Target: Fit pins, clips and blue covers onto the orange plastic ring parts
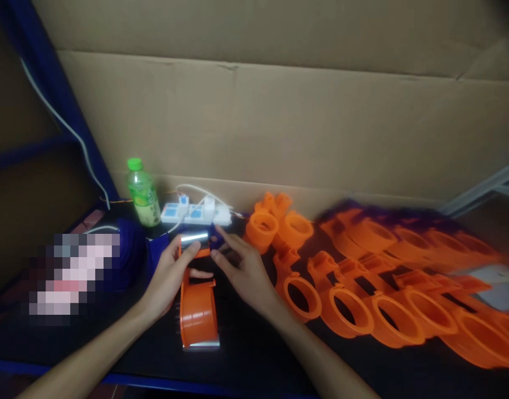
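A green-capped bottle (144, 194), its label print too blurred to read, stands left of a white power strip (198, 215). In front of the strip, 1 person's left hand (169, 271) grips an orange part (198, 305); the right hand (244, 269) angles in, fingers bent, its hold unclear. More orange parts (348, 310) spread right of the strip.

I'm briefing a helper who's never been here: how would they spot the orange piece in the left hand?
Start at the tall cardboard backdrop and drop to the dark tabletop below. There, left of the crowd of orange parts, the left hand holds the orange piece. Unlike those, it is gripped in a hand, with a shiny strip at its upper end.
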Demonstrator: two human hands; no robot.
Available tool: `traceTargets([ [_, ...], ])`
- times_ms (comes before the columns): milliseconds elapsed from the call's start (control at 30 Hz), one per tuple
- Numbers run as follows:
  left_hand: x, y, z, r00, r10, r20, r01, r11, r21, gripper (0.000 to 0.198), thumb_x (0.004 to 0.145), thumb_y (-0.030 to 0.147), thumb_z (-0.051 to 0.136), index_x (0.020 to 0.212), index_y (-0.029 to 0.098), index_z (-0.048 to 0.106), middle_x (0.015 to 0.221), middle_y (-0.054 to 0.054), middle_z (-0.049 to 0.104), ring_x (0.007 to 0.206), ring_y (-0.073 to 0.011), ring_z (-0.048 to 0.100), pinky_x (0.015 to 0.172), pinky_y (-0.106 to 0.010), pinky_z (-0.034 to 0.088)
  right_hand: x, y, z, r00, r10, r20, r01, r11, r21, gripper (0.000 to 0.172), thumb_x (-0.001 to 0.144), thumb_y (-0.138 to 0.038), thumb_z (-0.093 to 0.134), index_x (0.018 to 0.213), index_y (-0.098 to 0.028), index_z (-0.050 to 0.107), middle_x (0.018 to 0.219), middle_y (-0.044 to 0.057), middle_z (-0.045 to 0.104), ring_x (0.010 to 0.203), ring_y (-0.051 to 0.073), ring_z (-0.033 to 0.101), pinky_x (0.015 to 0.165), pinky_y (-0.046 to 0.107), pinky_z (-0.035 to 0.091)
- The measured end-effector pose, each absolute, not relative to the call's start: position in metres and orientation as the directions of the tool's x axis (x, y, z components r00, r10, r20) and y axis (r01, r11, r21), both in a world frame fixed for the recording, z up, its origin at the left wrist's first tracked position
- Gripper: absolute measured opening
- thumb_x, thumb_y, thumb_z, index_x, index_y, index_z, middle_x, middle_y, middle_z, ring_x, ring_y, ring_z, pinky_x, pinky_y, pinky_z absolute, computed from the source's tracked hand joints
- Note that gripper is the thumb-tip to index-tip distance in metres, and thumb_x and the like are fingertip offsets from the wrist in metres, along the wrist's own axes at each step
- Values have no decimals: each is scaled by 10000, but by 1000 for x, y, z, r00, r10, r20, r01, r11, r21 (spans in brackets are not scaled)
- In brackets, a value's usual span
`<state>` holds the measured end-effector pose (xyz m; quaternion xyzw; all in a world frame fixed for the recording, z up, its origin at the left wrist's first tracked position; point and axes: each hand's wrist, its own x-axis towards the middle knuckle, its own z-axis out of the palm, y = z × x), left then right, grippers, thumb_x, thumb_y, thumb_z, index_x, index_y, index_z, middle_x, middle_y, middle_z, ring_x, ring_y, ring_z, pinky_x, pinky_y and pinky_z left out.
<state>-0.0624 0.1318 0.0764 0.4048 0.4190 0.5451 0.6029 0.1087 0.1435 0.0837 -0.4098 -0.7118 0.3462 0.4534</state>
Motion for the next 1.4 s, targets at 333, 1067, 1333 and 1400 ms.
traceTargets([
  [333, -62, 132, 74, 67, 998, -8, -331, 30, 943, 333, 833, 418, 731, 1036, 189, 600, 1003, -50, 691, 848, -270, 749, 681, -434, 650, 105, 144, 82, -246, 931, 269, 112, 303, -946, 496, 936, -308, 606, 1424, -277, 523, 1145, 39, 653, 955, 137, 654, 889, 306, 581],
  [1067, -71, 127, 93, 237, 913, -332, -413, 404, 816, 379, 837, 399, 721, 1089, 222, 501, 868, -74, 749, 534, -228, 712, 576, -426, 623, 127, 146, 92, -574, 680, 456, 280, 686, -671, 568, 987, -169, 513, 1514, -328, 374, 1552, -2, 388, 1418, 187, 412, 1198, 421, 366],
  [1333, -71, 128, 91, 315, 891, -328, -423, 441, 792, 337, 874, 429, 662, 1068, 226, 476, 807, -83, 744, 517, -214, 689, 605, -436, 613, 128, 143, 90, -493, 751, 440, 189, 586, -788, 485, 966, -206, 569, 1431, -336, 514, 1502, 20, 472, 1381, 215, 469, 1141, 440, 448],
  [1400, -70, 126, 93, 328, 891, -315, -426, 437, 792, 326, 880, 434, 652, 1069, 222, 490, 779, -80, 735, 526, -214, 689, 610, -429, 611, 125, 142, 89, -466, 771, 434, 99, 533, -840, 443, 963, -214, 577, 1392, -325, 554, 1490, 30, 489, 1373, 215, 480, 1129, 431, 461],
])
